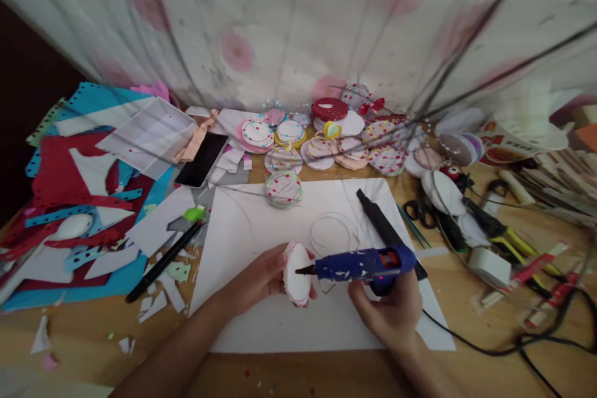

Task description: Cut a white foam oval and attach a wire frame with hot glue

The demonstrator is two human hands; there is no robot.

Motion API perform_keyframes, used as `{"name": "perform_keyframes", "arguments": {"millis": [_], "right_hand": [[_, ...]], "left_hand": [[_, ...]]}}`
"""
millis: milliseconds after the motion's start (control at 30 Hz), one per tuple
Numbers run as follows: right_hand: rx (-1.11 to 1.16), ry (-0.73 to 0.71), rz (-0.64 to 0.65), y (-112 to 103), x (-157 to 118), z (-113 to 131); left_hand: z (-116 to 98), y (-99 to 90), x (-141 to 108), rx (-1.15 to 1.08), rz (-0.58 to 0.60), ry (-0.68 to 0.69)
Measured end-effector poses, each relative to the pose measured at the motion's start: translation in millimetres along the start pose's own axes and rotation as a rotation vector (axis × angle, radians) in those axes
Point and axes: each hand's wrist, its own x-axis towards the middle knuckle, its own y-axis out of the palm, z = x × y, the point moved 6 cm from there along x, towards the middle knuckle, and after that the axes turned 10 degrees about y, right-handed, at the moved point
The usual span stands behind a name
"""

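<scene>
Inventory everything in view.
Glue gun: one, blue, right hand
Round piece: one, white-pink, left hand
Sheet: one, white, centre
Wire loop: one, grey, centre
Decorated discs: many, mixed, rear
Phone, pen: one each, black, left
Box: one, white, left
Scraps: many, mixed, left
Scissors, cable, rod: one each, black, right
Sticks: many, tan, right
Bowl: one, white-red, right
Tool: one, yellow-black, right
Table: one, brown, beneath
Backdrop: one, white-pink, rear
Left hand, right hand: two, centre
</scene>
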Motion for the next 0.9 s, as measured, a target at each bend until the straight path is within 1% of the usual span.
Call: {"name": "perform_keyframes", "arguments": {"millis": [300,567,767,900], "right_hand": [[-0.004,0.052,0.037,2.9,-2.4,-4.9],[-0.031,0.003,0.050,3.0,-1.0,1.8],[-0.029,0.015,0.044,3.1,-1.1,-0.2],[-0.046,-0.016,0.058,2.7,0.3,3.4]], "left_hand": [[-6.9,5.0,0.3,0.027,0.023,0.049],[-8.3,5.8,-0.5,0.017,0.024,0.046],[-6.0,4.1,-1.3,0.011,0.018,0.030],[-7.8,5.8,-0.8,0.022,0.023,0.032]]}}
